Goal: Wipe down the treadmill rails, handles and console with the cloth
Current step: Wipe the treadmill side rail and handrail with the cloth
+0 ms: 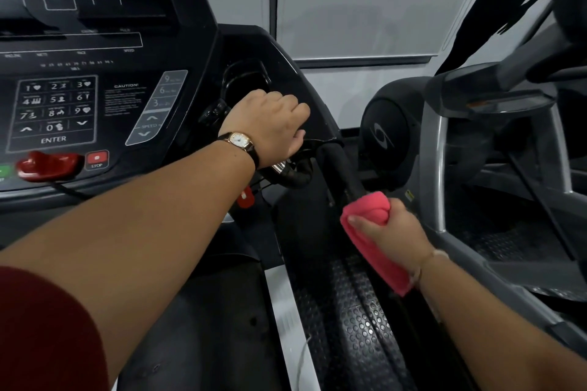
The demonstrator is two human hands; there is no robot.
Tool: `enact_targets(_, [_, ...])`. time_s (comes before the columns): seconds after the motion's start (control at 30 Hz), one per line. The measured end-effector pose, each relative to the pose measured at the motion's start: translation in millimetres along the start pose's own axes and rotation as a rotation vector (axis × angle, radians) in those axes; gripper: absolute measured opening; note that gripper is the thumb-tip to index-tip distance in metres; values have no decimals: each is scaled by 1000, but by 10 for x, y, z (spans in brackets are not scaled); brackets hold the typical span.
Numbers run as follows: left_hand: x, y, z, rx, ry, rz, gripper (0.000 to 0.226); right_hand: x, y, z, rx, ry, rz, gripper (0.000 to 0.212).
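Two hands engaged: left hand (270, 124) clenched on the black curved front handle (298, 178), right hand (389, 232) grasping the folded pink cloth (367, 205) around the black padded side rail (336, 165), where a slackened grip could let the trailing end slide off.

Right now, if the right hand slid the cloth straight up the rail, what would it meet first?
The right hand, gripping the cloth, has bare rail ahead. First obstacle is probably the rail's joint with the console side, close by the left hand gripping the curved handle; depth is unclear.
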State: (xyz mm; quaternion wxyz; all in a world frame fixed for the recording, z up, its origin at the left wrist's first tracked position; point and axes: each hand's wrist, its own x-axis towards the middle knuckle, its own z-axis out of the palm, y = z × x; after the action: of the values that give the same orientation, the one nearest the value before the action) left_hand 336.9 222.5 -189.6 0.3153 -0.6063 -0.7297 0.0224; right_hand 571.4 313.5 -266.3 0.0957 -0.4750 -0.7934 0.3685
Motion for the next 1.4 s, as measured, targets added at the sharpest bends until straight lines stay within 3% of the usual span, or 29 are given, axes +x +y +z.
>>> enact_targets(0.07, [-6,1,2,-5,4,0,29,114,-59,3,50,-70,85,61])
enact_targets(0.13, [-2,-5,9,-12,10,3,29,87,-46,31,-105,-65,39,63])
enact_targets(0.23, [-3,-2,18,-4,20,6,28,-100,81,45,-423,8,-222,61])
enact_targets(0.33, [-4,-1,21,6,22,7,28,-221,235,-20,-286,116,-432,42])
enact_targets(0.4, [-6,2,17,11,21,7,28,-153,269,-61,-57,158,-296,23])
enact_targets(0.5, [-9,5,17,11,11,2,28,77,164,-29,100,85,-55,20])
enact_targets(0.67, [-9,6,17,20,4,1,30,125,87,58,192,191,-117,36])
enact_targets(0.8, [-3,1,18,29,11,4,29,232,155,19,238,57,-2,17])
enact_targets(0.87, [5,0,14,13,0,-4,29,355,88,25,279,-118,88,57])
enact_targets(0.9, [8,2,12,7,-9,-9,29,403,62,48,271,-145,79,67])
enact_targets(1.0, [2,4,11,12,-12,-15,30,387,27,94,175,-16,-123,38])
enact_targets(1.13, [8,20,17,26,-23,-7,31,173,158,49,48,85,-425,39])
enact_targets(1.3, [9,22,20,22,-34,-19,31,580,-156,69,231,56,-138,17])
enact_targets(1.4, [9,26,16,29,-34,-15,31,648,-196,107,226,102,-243,7])
